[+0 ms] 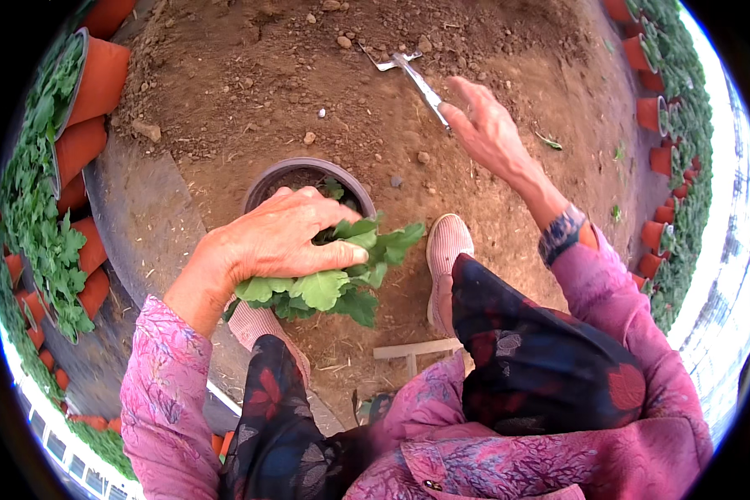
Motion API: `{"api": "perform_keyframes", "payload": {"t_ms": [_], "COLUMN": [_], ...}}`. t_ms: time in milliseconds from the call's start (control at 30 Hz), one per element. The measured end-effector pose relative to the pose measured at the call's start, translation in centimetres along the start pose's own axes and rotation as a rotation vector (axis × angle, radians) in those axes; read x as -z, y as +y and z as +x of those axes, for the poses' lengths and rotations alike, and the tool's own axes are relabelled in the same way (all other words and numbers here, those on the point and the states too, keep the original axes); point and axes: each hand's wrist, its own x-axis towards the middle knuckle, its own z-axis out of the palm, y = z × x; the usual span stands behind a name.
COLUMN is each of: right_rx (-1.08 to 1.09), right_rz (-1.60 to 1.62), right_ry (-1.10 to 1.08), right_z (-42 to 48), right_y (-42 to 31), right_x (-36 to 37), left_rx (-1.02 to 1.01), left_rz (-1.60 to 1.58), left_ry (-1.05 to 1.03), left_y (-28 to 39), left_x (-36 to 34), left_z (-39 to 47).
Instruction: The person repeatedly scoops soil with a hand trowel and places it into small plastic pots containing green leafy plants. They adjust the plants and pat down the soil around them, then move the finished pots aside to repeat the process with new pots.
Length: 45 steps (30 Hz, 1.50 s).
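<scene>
My left hand (287, 231) is over a round plastic pot (281, 169) on the ground between my feet. It grips a green leafy plant (322, 289), with the thumb across the leaves. The leaves bend out over the near side of the pot, towards me. Some soil shows inside the rim, but my hand hides the stem base. My right hand (484, 125) is off to the right, its fingers apart and holding nothing. Close to its thumb is the handle end of a small metal hand hoe (420, 84); whether they touch, I cannot tell. The hoe's head points away from me.
Orange pots (100, 78) with leafy plants line the left side, some tilted. More orange pots (650, 115) stand along the right. Loose brown soil (237, 81) with clods and small stones lies ahead. A wooden piece (415, 349) is behind my striped shoe (448, 244).
</scene>
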Motion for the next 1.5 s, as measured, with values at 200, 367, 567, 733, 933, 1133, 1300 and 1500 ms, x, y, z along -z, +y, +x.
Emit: {"api": "perform_keyframes", "payload": {"t_ms": [200, 367, 567, 733, 933, 1133, 1300, 1500], "right_rx": [-0.447, -0.637, -0.574, -0.454, -0.165, 0.134, -0.040, -0.238], "right_rz": [0.637, 0.773, 0.799, 0.676, 0.416, -0.020, 0.170, 0.189], "right_ry": [-0.256, -0.300, -0.263, -0.320, -0.343, -0.265, -0.132, -0.249], "right_z": [3.4, 5.8, 2.2, -2.2, -7.8, -10.9, -11.2, -8.6], "right_y": [-0.6, -0.7, -0.5, -2.7, -4.7, -6.1, -5.0, -2.0], "right_x": [-2.3, -3.7, -4.0, 0.2, 4.1, 4.8, 2.8, 0.1], "left_rx": [-0.146, -0.049, -0.075, -0.075, -0.111, -0.113, -0.107, -0.151], "left_rz": [0.335, 0.545, 0.596, 0.556, 0.565, 0.537, 0.493, 0.499], "left_ry": [0.002, 0.103, 0.236, 0.286, 0.340, 0.352, 0.375, 0.433], "left_y": [0.3, 0.9, 0.6, -0.5, -1.0, -0.8, -0.9, -1.0], "left_x": [-1.6, -3.1, -3.6, -4.3, -4.5, -4.3, -4.5, -4.7], "left_z": [-0.5, -1.9, -3.7, -4.4, -4.8, -5.2, -5.6, -5.3]}}
